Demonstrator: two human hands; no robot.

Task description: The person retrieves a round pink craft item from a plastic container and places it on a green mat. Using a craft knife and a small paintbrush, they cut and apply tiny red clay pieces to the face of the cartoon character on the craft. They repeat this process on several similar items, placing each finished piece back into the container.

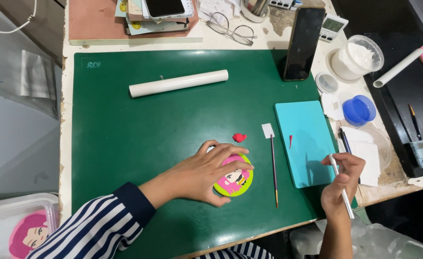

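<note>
- The left hand [206,173], in a navy-and-white striped sleeve [96,225], lies spread over a round lime-green clay disc with a pink-haired cartoon face [235,181]; its fingers rest on the disc's top and near edge, pinning it to the dark green cutting mat [139,134].
- The disc sits near the front middle of the mat, just left of a thin dark-handled paintbrush [273,168] that lies pointing away from the person.
- The right hand [341,180] is closed around a slim silver-handled tool [341,184], held like a pen over the near right corner of a turquoise rectangular board [305,139].
- A small sliver of red clay [291,140] lies on the board, and a small red lump of clay [239,137] sits on the mat just beyond the disc.
- A small white paper slip [268,130] lies at the brush's far end.
- A white plastic rolling tube [178,83] rests across the far part of the mat, well apart from both hands.
- A black smartphone [303,43] stands propped at the mat's far right edge.
- On the tabletop [66,120] to the right stand a clear tub of white powder [357,57] and a blue lidded pot [359,110].
</note>
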